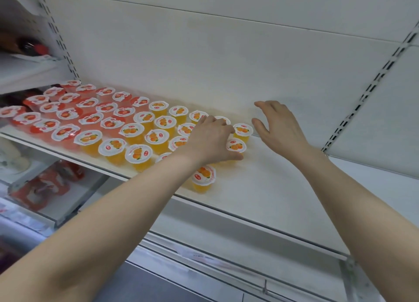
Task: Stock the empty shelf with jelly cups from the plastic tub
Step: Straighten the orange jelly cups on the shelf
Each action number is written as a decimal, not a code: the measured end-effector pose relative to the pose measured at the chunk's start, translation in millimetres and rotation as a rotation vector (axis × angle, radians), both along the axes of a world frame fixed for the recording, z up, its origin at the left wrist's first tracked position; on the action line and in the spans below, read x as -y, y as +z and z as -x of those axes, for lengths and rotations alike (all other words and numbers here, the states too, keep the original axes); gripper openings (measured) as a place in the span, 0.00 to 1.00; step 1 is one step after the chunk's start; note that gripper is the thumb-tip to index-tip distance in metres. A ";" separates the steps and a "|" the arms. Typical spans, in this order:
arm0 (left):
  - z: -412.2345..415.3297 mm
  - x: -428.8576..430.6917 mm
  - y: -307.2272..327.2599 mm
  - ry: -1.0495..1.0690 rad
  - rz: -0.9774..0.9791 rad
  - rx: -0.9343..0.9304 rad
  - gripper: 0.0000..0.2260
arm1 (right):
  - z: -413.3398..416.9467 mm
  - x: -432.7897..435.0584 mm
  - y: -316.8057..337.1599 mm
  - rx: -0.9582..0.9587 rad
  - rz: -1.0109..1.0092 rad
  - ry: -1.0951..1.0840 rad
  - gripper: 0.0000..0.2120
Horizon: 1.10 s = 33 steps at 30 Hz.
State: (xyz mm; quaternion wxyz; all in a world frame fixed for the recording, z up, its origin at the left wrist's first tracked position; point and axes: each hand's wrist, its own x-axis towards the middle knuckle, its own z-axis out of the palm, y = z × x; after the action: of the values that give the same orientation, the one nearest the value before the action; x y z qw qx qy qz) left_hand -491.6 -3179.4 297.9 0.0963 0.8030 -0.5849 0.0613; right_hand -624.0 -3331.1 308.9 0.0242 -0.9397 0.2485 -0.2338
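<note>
- The shelf (283,188) carries the jelly cups (156,136) in rows on its left and middle part. The red cups (65,133) are at the left, the orange cups (133,130) are to the right of them, and the right part of the board is bare. The plastic tub is not in view.
- The left hand (210,138) lies palm down at the right end of the orange rows. Its thumb is at the near side of one end cup (236,146) and its fingers curl over the far side, so it seems to grip this cup by the rim while the cup stands on the board.
- The right hand (280,126) hovers just to the right of the rows. Its fingers are spread and relaxed, and it holds nothing.
- One front cup (203,177) stands alone near the front edge, just beside the left wrist.
- I judge each cup to be small and light, with thin plastic walls that give way under a hard squeeze and a foil lid that a fingertip could press in.
- The best hold is probably on the side wall just under the rim, with the thumb against two fingers and no pressure on the lid.
- The board looks smooth, so a pushed cup would probably slide and move its neighbours. The front cup could go over the edge.
</note>
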 end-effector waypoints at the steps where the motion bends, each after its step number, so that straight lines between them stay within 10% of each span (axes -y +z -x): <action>1: -2.2 -4.3 1.6 0.004 0.029 -0.029 0.33 | -1.0 -2.5 2.1 -0.003 0.012 0.007 0.22; 33: -223.3 -559.6 -56.7 0.651 0.235 0.163 0.18 | -268.1 -461.8 -47.7 -0.095 0.173 0.664 0.26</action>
State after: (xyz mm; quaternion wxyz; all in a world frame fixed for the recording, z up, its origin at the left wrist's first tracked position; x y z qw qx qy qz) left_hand -268.3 -2619.8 241.2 0.1166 0.9233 -0.2930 0.2194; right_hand -356.0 -2869.4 261.2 0.0078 -0.9777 -0.0908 -0.1891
